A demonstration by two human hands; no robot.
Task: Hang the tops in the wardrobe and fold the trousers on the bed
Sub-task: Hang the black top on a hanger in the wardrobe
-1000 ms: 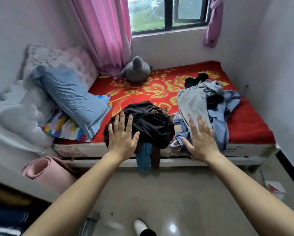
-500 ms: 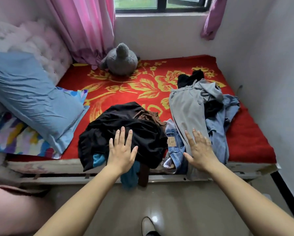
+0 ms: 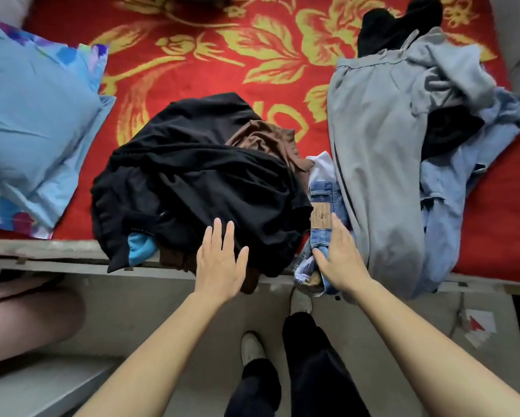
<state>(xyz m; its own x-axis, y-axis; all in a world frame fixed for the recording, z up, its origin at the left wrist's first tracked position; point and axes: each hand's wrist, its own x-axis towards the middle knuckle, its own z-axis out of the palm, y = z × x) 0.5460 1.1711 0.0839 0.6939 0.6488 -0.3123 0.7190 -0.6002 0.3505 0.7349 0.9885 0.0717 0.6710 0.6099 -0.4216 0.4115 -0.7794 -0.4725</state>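
Both hands open, flat: left hand point(image 3: 221, 263) on black tops pile point(image 3: 198, 182), bed's 6 o'clock edge; right hand point(image 3: 338, 260) on jeans point(image 3: 325, 200). Advice: lift one garment singly.

We see a crumpled heap of black fabric tops point(image 3: 204, 182) under and beyond our left hand point(image 3: 221, 264), brown cloth point(image 3: 264, 136) at its far edge, turquoise piece point(image 3: 139, 246) poking out left of that hand. Folded blue denim jeans with tan leather patch point(image 3: 323, 218) sit under our right hand point(image 3: 338, 260). Right of it: grey trousers point(image 3: 373, 145) laid flat, light-blue denim point(image 3: 463, 182) bunched beyond.
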